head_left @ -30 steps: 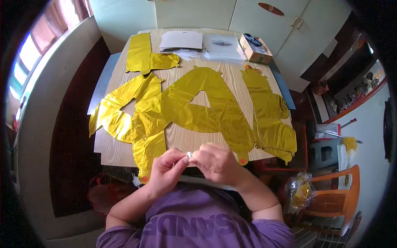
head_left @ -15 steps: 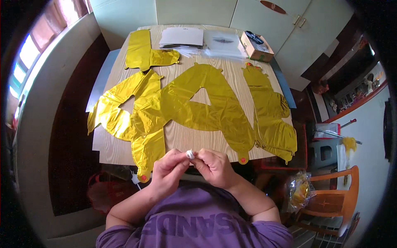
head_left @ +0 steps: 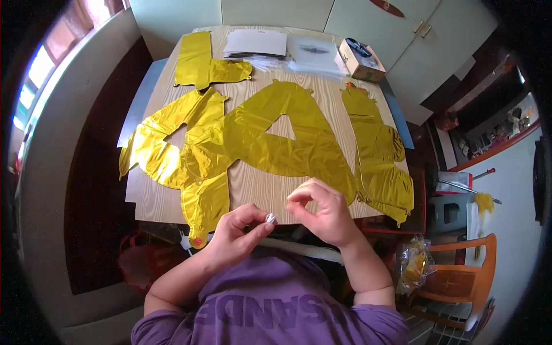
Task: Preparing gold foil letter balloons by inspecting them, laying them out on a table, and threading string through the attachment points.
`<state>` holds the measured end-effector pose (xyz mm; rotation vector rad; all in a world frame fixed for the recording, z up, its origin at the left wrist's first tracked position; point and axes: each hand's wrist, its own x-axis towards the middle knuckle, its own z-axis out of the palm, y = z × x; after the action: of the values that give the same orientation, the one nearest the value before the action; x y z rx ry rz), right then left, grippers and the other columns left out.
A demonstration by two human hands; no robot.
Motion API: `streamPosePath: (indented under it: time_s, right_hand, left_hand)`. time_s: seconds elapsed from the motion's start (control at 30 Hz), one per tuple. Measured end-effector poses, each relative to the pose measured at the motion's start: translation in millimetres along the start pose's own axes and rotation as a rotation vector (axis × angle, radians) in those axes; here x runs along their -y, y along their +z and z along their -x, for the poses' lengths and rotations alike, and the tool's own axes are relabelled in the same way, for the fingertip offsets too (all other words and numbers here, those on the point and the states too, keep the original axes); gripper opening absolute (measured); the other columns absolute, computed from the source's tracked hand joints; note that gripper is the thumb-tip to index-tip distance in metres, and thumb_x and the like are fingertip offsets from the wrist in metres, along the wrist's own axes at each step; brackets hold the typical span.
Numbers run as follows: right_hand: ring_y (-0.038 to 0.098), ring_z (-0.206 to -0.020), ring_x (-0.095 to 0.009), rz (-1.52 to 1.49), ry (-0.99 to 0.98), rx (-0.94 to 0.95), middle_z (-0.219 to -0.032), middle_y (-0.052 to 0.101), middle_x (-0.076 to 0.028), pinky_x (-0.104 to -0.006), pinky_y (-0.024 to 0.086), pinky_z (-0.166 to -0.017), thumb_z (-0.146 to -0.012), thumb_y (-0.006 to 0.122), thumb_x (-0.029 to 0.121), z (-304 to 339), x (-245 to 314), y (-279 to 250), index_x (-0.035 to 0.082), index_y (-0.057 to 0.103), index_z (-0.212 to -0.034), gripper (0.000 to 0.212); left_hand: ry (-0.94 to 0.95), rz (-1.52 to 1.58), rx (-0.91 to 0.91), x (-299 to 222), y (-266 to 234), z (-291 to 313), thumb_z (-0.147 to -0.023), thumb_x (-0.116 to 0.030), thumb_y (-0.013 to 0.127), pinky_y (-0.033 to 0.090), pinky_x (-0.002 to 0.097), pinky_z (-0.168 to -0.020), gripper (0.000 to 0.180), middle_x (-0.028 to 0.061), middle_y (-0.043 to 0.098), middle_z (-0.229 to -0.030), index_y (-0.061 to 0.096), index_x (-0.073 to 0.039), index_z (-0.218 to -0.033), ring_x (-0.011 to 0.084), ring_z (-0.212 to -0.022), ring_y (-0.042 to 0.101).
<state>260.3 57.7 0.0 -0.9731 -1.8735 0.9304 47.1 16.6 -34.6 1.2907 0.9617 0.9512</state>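
White bundle pinched at the near edge of the bench

The small white bundle (head_left: pixel 271 218), with a thin end poking out, sat between the thumb and forefinger of the left hand (head_left: pixel 238 233), near the bench's (head_left: pixel 259 190) near edge. That hand was closed on it, the other fingers curled in. The right hand (head_left: pixel 322 210) was raised just beside it, apart from the bundle, its fingers loosely bent; whether its thumb and forefinger met, or held a fine strand, could not be told.

Beyond the hands, 4 flat gold foil pieces covered much of the wood-grain bench. The middle piece (head_left: pixel 287 158), with a triangular hole, touched the left piece (head_left: pixel 204 164), which also had a hole and reached over the near edge. The right piece (head_left: pixel 376 144) lay lengthwise, and the L-shaped piece (head_left: pixel 192 60) lay at the far left.

Along the far edge were white sheets (head_left: pixel 254 43), clear plastic sheets (head_left: pixel 313 54) and a box (head_left: pixel 362 66) with a black object (head_left: pixel 357 47) on top. To the right, off the bench, a clear bag (head_left: pixel 415 265) with yellow contents rested against a wooden chair (head_left: pixel 457 282).
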Motion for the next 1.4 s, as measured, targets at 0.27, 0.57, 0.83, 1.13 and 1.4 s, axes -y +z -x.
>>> streamPosePath:
  time_s: [0.27,0.57,0.83,1.13,1.4]
  right_hand:
    - [0.065,-0.084,-0.018,-0.216,-0.032,0.396,-0.091,0.067,-0.009,-0.0288,0.052,-0.076,-0.081,0.07,0.003,-6.9,3.0,-13.8,0.003,0.066,-0.102,0.021]
    - [0.06,-0.073,-0.011,-0.202,0.061,0.353,-0.077,0.064,-0.003,-0.0253,0.047,-0.066,-0.084,0.069,0.006,-42.1,-14.5,-40.7,0.003,0.063,-0.088,0.008]
    - [0.062,-0.055,-0.015,0.06,0.642,-0.154,-0.066,0.062,-0.008,-0.028,0.051,-0.05,-0.082,0.065,0.005,-207.0,-226.0,-146.4,0.001,0.062,-0.083,0.005]
    - [0.067,-0.086,-0.029,0.724,0.253,0.099,-0.089,0.07,-0.016,-0.0368,0.053,-0.08,-0.077,0.065,0.011,-287.7,-262.4,-156.8,0.006,0.072,-0.092,0.018]
    - [0.066,-0.086,-0.027,0.605,0.057,-0.151,-0.092,0.067,-0.016,-0.0343,0.051,-0.075,-0.085,0.06,0.008,-162.3,-113.1,-144.4,-0.001,0.066,-0.103,0.02]
  left_hand:
    - [-0.281,0.295,0.356,-17.3,-11.4,-20.2,-0.094,-0.013,0.062,0.042,0.0187,-0.069,0.01,-0.0047,0.063,-0.087,0.064,-0.003,-0.097,0.0014,-0.08,0.052]
    - [-0.472,0.405,0.311,-28.2,-28.3,-64.3,-0.092,-0.01,0.06,0.041,0.0175,-0.068,0.027,-0.0021,0.063,-0.092,0.061,-0.001,-0.117,0.0031,-0.075,0.052]
    - [-0.215,0.069,0.086,-10.5,-52.0,-69.8,-0.093,-0.018,0.063,0.043,0.0206,-0.075,0.036,0.0023,0.064,-0.099,0.057,-0.003,-0.125,0.0067,-0.083,0.054]
    - [-0.301,-0.015,0.029,-21.8,-57.1,-47.4,-0.095,-0.018,0.06,0.039,0.0186,-0.053,0.032,-0.0009,0.062,-0.092,0.058,-0.002,-0.122,0.0016,-0.063,0.047]
    - [-0.25,-0.088,0.111,-37.9,-61.8,-24.9,-0.095,-0.014,0.058,0.045,0.0199,-0.067,0.026,-0.0002,0.061,-0.091,0.061,-0.003,-0.118,0.0039,-0.078,0.052]
